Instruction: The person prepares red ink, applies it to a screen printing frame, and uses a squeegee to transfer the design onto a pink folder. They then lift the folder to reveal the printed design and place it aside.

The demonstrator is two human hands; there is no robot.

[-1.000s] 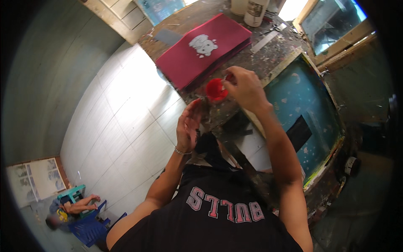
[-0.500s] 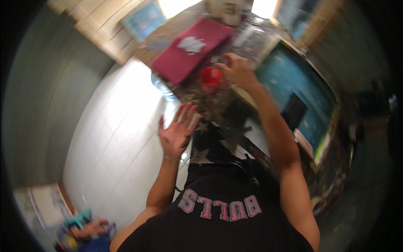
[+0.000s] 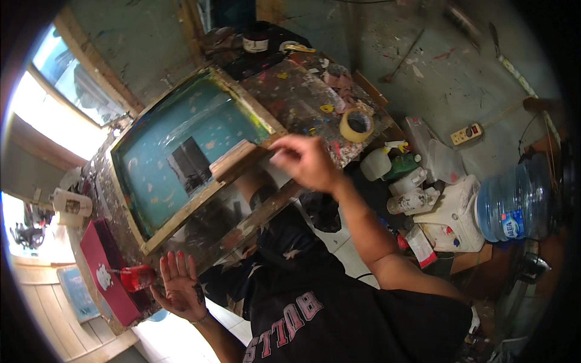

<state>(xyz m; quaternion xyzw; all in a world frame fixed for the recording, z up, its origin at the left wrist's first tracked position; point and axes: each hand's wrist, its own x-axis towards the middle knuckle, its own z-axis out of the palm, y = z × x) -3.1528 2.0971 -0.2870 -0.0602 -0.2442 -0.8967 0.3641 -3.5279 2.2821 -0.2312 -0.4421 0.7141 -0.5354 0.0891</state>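
Note:
My left hand (image 3: 183,291) is held palm up, fingers spread, with red-stained fingertips. Just left of it a red cup (image 3: 139,277) stands by a dark red panel (image 3: 115,302) bearing a white blob. My right hand (image 3: 307,164), slightly blurred, has loosely bent fingers and nothing visible in them. It hovers by the near right corner of a wood-framed screen (image 3: 172,226) with teal mesh. A wooden-handled block (image 3: 233,161), seemingly a squeegee, rests on the frame's near edge, close to my right fingers. A black rectangle (image 3: 190,162) shows on the mesh.
A tape roll (image 3: 356,125) lies on the paint-spotted table (image 3: 296,97). To the right are a white jerrycan (image 3: 451,227), a large blue water bottle (image 3: 514,202), several smaller bottles and a power strip (image 3: 466,134). A white container (image 3: 72,202) stands at the left.
The view has swung to the right. My right hand has left the red cup and moved to the screen's near right corner. My left hand stays open, now close to the cup.

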